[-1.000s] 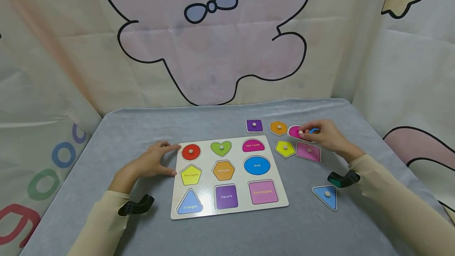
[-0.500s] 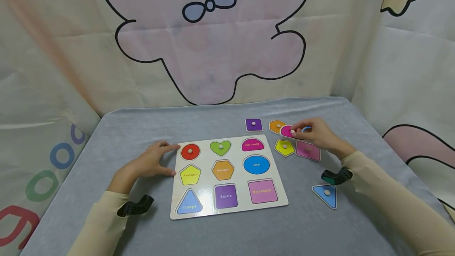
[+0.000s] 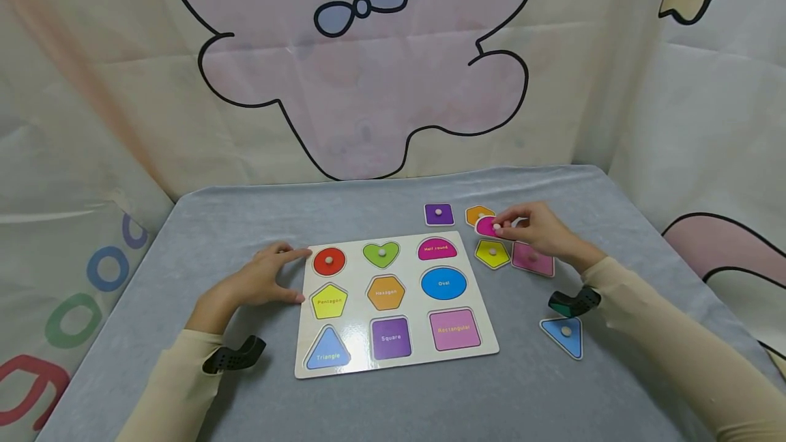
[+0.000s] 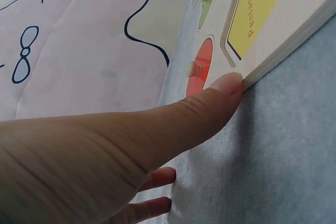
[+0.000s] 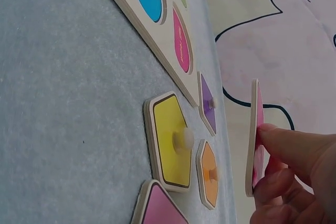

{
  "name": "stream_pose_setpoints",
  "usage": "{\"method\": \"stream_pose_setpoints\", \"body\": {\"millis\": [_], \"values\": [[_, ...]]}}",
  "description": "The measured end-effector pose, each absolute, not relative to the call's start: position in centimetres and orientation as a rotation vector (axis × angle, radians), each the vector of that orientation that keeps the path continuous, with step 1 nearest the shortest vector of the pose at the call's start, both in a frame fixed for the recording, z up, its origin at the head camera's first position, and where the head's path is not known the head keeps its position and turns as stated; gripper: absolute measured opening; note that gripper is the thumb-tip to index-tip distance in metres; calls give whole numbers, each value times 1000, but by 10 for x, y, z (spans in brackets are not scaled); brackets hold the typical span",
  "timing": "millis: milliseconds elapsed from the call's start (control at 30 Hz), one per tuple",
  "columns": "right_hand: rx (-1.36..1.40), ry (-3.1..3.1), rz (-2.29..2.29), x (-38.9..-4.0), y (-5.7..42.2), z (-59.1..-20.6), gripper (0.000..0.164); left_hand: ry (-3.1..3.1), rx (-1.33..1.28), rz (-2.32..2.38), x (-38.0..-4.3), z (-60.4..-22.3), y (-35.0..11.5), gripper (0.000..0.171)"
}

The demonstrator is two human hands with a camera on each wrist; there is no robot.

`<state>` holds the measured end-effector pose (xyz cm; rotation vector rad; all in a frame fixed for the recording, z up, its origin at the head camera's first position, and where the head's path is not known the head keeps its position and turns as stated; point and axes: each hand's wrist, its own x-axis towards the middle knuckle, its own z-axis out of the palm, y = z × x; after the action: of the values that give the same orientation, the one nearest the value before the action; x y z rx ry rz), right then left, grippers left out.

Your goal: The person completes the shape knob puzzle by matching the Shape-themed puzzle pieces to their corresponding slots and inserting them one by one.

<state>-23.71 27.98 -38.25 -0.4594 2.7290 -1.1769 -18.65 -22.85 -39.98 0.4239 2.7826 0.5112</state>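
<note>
I have the right hand (image 3: 543, 229) pinching the magenta half-round (image 3: 484, 225) by its knob (image 3: 496, 226), raised near the orange hexagon (image 3: 476, 211), right of the board (image 3: 359, 319); the left hand (image 3: 252, 283), unclenched, touches the board's left edge. A slack pinch could drop the piece there.

The half-round piece (image 3: 484, 226) is magenta, the pentagon piece (image 3: 492, 256) yellow, the hexagon piece (image 3: 475, 215) orange, the square piece (image 3: 439, 215) purple, the rectangle piece (image 3: 531, 260) pink and the triangle piece (image 3: 566, 337) blue. The whitish puzzle board (image 3: 359, 316) bears a red circle piece (image 3: 329, 262), a green heart piece (image 3: 381, 256) and a blue oval recess (image 3: 443, 284). The tabletop (image 3: 393, 408) is grey-blue; the cream backdrop (image 3: 565, 101) shows a black-outlined pink figure (image 3: 368, 80).
</note>
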Motion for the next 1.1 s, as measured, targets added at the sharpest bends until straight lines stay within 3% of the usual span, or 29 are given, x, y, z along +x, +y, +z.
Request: {"method": "stream_pose_setpoints", "body": {"millis": [1100], "values": [[-512, 2684, -1215, -239, 259, -385, 21, 2778, 468, 518, -187, -399, -230, 90]]}}
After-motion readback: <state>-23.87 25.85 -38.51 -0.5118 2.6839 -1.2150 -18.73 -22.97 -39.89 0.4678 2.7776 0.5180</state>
